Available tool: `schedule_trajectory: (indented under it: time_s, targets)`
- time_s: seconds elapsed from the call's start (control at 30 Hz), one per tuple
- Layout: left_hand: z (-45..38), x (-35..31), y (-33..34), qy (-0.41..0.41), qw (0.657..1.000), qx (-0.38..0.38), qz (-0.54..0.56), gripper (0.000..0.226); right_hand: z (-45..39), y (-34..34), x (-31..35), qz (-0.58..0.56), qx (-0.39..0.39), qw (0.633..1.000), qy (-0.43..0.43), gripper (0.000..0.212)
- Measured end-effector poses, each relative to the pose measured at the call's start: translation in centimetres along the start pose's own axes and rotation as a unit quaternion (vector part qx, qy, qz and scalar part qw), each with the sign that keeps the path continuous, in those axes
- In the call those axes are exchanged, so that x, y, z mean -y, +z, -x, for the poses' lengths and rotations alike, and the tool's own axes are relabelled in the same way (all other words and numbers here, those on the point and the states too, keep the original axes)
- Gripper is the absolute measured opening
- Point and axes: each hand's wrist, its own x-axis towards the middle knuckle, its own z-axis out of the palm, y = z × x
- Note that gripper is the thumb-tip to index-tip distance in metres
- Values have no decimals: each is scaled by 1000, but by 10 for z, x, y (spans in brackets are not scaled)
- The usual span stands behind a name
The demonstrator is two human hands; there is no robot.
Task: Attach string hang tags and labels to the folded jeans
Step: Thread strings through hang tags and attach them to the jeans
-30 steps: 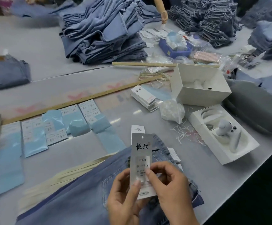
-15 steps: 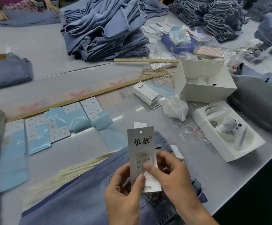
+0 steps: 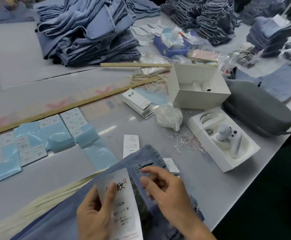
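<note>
A pair of blue jeans [image 3: 58, 220] lies at the table's near edge, waistband toward the right. My left hand [image 3: 96, 213] holds a white hang tag [image 3: 125, 208] with black characters over the jeans, thumb pressed on its face. My right hand [image 3: 165, 191] is off the tag, hovering just right of it above the waistband with fingers loosely curled and blurred; it holds nothing that I can make out. A stack of the same tags [image 3: 138, 104] and a bag of white strings [image 3: 169, 116] lie further back. Loose strings [image 3: 184, 141] lie on the table.
Sheets of labels on blue backing [image 3: 42, 135] line the left side below a wooden ruler [image 3: 71, 106]. An open white box [image 3: 198, 87], a tray with a white controller [image 3: 226, 135] and a grey case [image 3: 259, 108] stand right. Stacks of jeans [image 3: 85, 30] fill the back.
My right hand has let go of the tag and moved right. The left hand alone keeps the tag, now lower and closer over the jeans.
</note>
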Motion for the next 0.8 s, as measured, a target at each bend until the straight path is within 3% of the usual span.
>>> schedule_trajectory:
  time_s: [0.1,0.2,0.33,0.47,0.67,0.8]
  targets:
    - [-11,-3,9,-7,999,-39,9,22,-53,-44,-36,53,-194,979,-37,8]
    - [-18,3,17,-7,998,-55,1,23,-105,-81,-88,108,-301,946,49,9]
    - [-22,15,32,2,1000,5,-29,18,-140,-100,-156,210,-255,933,141,3]
    - [-30,37,37,-27,996,76,-45,18,-154,-96,-187,237,-242,927,162,5]
    - [-34,53,38,-24,996,81,-30,24,-150,-96,-186,266,-233,923,154,10]
    - [-36,55,35,-31,996,77,-15,26,-95,-97,-193,275,-232,916,176,9]
